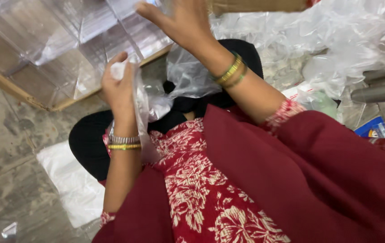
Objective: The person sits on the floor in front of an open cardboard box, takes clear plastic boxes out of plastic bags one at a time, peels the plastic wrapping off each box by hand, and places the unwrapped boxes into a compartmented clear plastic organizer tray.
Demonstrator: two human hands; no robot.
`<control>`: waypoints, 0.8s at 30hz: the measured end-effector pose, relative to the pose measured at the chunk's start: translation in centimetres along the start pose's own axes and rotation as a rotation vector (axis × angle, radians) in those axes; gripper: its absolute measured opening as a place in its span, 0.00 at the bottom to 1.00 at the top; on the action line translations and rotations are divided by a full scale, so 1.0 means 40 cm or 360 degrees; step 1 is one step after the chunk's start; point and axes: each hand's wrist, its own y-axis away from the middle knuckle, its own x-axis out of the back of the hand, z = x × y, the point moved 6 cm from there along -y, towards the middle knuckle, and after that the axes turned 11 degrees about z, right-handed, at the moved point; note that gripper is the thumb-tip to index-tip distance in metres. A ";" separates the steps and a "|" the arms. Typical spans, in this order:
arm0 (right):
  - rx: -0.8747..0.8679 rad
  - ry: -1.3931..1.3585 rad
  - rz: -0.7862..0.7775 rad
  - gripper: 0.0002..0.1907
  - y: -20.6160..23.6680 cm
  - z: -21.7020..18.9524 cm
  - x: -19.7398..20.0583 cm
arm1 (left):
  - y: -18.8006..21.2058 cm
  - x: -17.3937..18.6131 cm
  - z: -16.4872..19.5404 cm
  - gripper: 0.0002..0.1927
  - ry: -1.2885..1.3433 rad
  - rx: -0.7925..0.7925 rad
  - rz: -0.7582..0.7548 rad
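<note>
Grip of the left hand [119, 85] is closed on a clear plastic bag [149, 105] at 9 o'clock of centre, while the right hand [183, 22], fingers spread and empty, is laid against clear plastic boxes [66, 40] at 12 o'clock; the film is best held taut, judged.

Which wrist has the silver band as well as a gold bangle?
The left hand wrist: a silver band sits above one gold bangle. The right hand wrist has only gold and green bangles.

Red white-flowered dress [192, 189], maroon shawl [318, 171], seemingly black trousers [89, 139].
</note>
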 end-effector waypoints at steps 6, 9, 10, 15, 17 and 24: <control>0.0465 0.0616 -0.0184 0.61 0.291 -0.039 0.101 | 0.091 -0.052 -0.128 0.14 -0.0338 0.0685 -0.0122; 0.0219 0.0597 -0.0428 0.59 0.310 -0.060 0.086 | 0.114 -0.067 -0.142 0.14 -0.0384 0.0636 -0.0194; 0.0040 0.0625 -0.0593 0.58 0.307 -0.055 0.076 | 0.115 -0.070 -0.145 0.13 -0.0349 0.0624 -0.0219; -0.0288 0.0448 -0.0655 0.55 0.274 -0.029 0.134 | 0.093 -0.036 -0.115 0.11 -0.0139 0.0371 -0.0212; -0.0411 0.0395 -0.0396 0.56 0.268 0.038 0.223 | 0.092 -0.025 -0.107 0.10 -0.0101 0.0446 -0.0177; -0.0703 0.1228 0.0271 0.64 0.268 0.388 0.579 | 0.102 -0.057 -0.023 0.08 0.0310 0.0864 -0.0138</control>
